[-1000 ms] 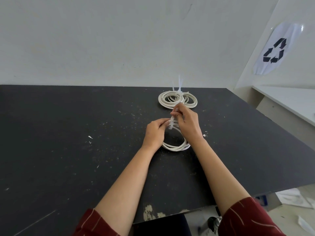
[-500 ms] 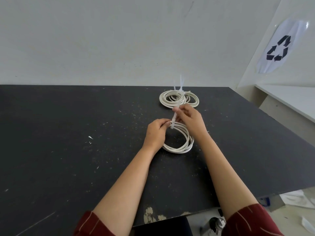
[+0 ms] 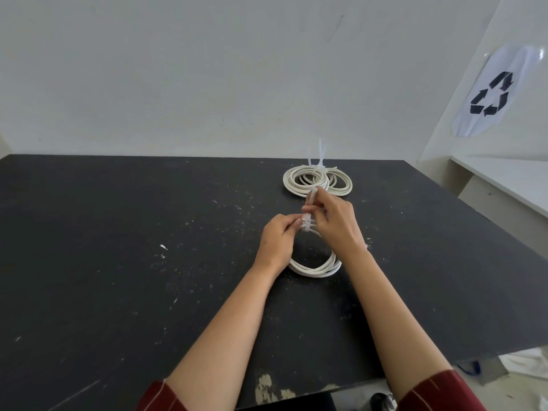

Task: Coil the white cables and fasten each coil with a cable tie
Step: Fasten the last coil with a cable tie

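My left hand (image 3: 278, 235) grips the far side of the white cable coil (image 3: 315, 269) that lies on the black table (image 3: 118, 262), fingers curled round the bundled strands right beside the cable tie (image 3: 308, 222). My right hand (image 3: 336, 222) pinches the free tail of that tie between thumb and fingertips; the tail rises from the bundle and tilts slightly away from me. The tie is wrapped across the strands between my two hands, and the near arc of the coil rests on the table between my wrists. Farther back on the table, just beyond my right hand's fingertips, lie the finished coils (image 3: 317, 180), overlapping one another, each with a tie tail (image 3: 321, 152) standing upright above it. The tabletop is speckled with small white flecks, and its near edge shows a chipped patch. On the wall at the right hangs a recycling sign (image 3: 492, 94). Dark red sleeves cover both my upper arms.
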### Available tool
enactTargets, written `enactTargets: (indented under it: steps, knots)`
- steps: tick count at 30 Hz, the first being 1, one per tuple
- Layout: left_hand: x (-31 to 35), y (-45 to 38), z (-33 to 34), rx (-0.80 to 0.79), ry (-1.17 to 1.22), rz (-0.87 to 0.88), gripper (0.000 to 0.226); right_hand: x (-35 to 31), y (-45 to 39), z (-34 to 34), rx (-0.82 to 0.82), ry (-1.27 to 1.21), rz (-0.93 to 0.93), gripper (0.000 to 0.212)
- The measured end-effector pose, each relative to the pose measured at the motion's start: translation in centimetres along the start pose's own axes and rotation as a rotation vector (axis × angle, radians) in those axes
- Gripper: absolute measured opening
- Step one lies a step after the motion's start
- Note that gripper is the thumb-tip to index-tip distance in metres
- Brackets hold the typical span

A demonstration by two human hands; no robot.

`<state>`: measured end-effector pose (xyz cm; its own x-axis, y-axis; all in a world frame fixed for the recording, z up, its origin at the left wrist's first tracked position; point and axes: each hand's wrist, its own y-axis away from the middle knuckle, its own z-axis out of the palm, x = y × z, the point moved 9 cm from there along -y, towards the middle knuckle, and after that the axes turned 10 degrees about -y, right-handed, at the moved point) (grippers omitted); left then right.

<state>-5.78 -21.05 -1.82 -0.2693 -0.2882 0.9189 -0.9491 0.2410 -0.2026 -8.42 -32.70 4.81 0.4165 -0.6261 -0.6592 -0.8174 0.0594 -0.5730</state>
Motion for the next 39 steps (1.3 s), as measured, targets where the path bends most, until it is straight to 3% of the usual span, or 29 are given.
enactTargets:
  steps: [4, 9, 16, 25, 30, 39]
  knots:
    - [0.3, 0.3, 0.1, -0.014, 0.015, 0.011, 0.021, 0.2, -0.7, 0.4, -0.004, 0.036, 0.036, 0.014]
    - [0.0, -0.2, -0.1, 0.036, -0.066, 0.036, 0.022, 1.9, -0.2, 0.1, 0.065, -0.134, 0.218, 0.008]
    - [-0.4, -0.5, 0.2, 0.004, -0.033, -0.012, 0.027, 1.7, 0.7, -0.7, 0.161, -0.422, 0.275, 0.014]
    - [0.4, -0.3, 0.1, 0.033, -0.072, 0.037, 0.026, 2.0, 1.1, -0.7, 0.199, -0.527, 0.319, 0.006]
    - [-0.2, -0.4, 0.3, 0.036, -0.115, -0.006, 0.031, 2.3, 0.9, -0.7, 0.239, -0.436, 0.28, 0.028]
    - [0.1, -0.2, 0.4, 0.064, -0.089, 0.013, 0.03, 1.7, 0.3, -2.2, 0.387, -0.054, 0.199, 0.027]
